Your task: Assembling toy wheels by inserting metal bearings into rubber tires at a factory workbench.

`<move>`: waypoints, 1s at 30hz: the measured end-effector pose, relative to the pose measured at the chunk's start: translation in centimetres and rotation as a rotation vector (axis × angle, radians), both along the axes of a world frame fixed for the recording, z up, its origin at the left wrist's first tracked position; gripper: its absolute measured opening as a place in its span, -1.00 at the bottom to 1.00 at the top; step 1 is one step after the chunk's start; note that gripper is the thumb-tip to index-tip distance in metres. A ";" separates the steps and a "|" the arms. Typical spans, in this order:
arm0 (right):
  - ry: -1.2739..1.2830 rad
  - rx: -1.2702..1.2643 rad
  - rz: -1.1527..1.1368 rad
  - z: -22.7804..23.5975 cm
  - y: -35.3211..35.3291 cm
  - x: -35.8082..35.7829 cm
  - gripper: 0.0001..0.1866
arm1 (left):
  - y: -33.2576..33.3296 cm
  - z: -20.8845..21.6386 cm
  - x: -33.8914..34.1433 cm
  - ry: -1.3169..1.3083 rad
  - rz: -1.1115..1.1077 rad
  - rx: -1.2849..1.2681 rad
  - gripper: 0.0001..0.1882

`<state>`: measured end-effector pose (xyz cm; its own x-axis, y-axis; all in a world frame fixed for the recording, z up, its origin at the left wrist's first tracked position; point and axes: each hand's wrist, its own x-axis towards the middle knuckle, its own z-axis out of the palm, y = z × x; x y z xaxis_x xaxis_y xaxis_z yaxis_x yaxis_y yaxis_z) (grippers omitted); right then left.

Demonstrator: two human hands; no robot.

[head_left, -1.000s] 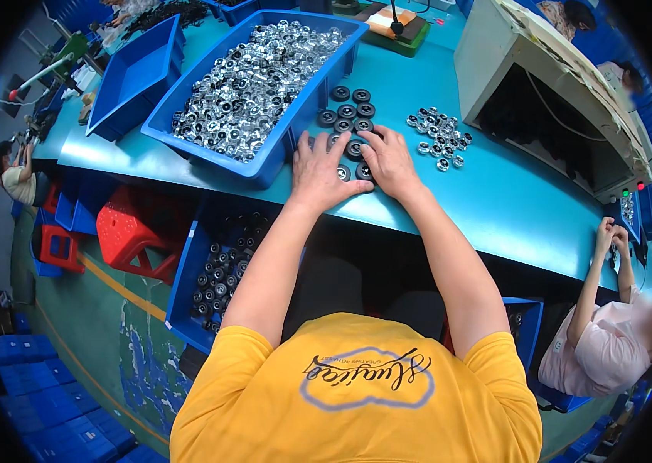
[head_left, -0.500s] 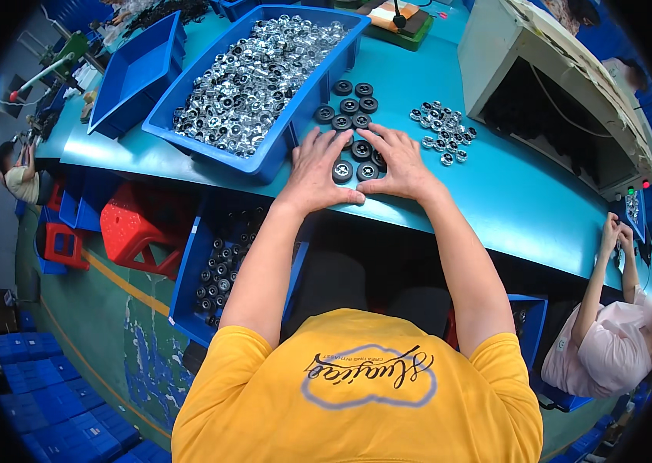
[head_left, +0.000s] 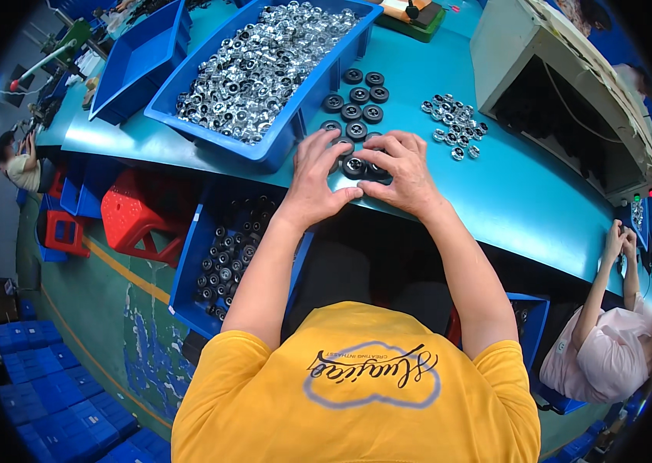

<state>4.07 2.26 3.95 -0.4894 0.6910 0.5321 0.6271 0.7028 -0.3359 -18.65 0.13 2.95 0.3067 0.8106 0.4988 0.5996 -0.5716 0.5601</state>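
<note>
My left hand (head_left: pixel 313 176) and my right hand (head_left: pixel 403 174) rest on the table's near edge, cupped around several black wheels (head_left: pixel 353 167). Both thumbs point inward, their tips nearly meeting on the near side of these wheels. The left fingers stretch along the group's left side; the right fingers bend over its right side and hide part of it. Neither hand is closed on a single wheel. Just beyond my fingertips, more black wheels (head_left: pixel 356 130) with pale hubs lie flat in a loose cluster.
A blue bin (head_left: pixel 279 154) full of clear-and-black small wheels stands left, beside an emptier blue tray (head_left: pixel 131 58). Clear wheels (head_left: pixel 457 127) lie right, before a pale machine housing (head_left: pixel 515 46). Below sits a bin of wheels (head_left: pixel 187 285). A co-worker (head_left: pixel 599 347) sits right; red stools (head_left: pixel 129 208) stand left.
My hands have drawn closer together, and the right fingers are more bent over the near wheels. The view has shifted slightly.
</note>
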 end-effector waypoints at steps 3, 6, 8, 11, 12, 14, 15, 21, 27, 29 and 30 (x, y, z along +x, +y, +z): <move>-0.008 0.000 0.005 -0.6 -0.1 -0.5 -0.60 | -0.4 -0.7 -0.2 -0.020 0.039 -0.028 -0.31; -0.032 0.024 -0.016 -1.0 0.1 -0.7 -0.66 | -0.4 -1.2 -0.3 -0.017 0.066 -0.038 -0.42; -0.042 0.036 -0.029 -1.1 0.2 -0.9 -0.70 | -0.3 -1.3 -0.3 -0.011 0.084 -0.035 -0.48; -0.033 0.017 -0.039 -0.8 0.2 -1.2 -0.72 | -0.2 -1.5 0.0 -0.007 0.114 -0.013 -0.53; -0.040 0.013 -0.034 -0.8 0.3 -1.3 -0.72 | -0.1 -1.7 0.1 -0.010 0.124 -0.008 -0.54; -0.055 0.004 -0.029 -0.5 0.4 -1.2 -0.71 | 0.1 -2.0 0.2 -0.021 0.129 -0.024 -0.57; -0.069 0.007 -0.019 -0.3 0.6 -1.2 -0.71 | 0.3 -2.1 0.2 -0.030 0.123 -0.046 -0.58; 0.006 -0.156 -0.115 0.0 0.6 -1.7 -0.59 | 0.3 -1.9 0.2 -0.015 0.144 -0.075 -0.60; -0.074 -0.067 -0.110 -0.5 0.3 -1.4 -0.51 | -0.3 -1.6 0.6 0.063 0.213 -0.051 -0.58; -0.015 -0.067 -0.107 -0.7 0.2 -1.4 -0.51 | -0.4 -1.6 0.6 0.034 0.221 -0.043 -0.57; 0.014 -0.068 -0.105 -0.7 0.1 -1.5 -0.51 | -0.5 -1.4 0.6 0.008 0.225 -0.031 -0.57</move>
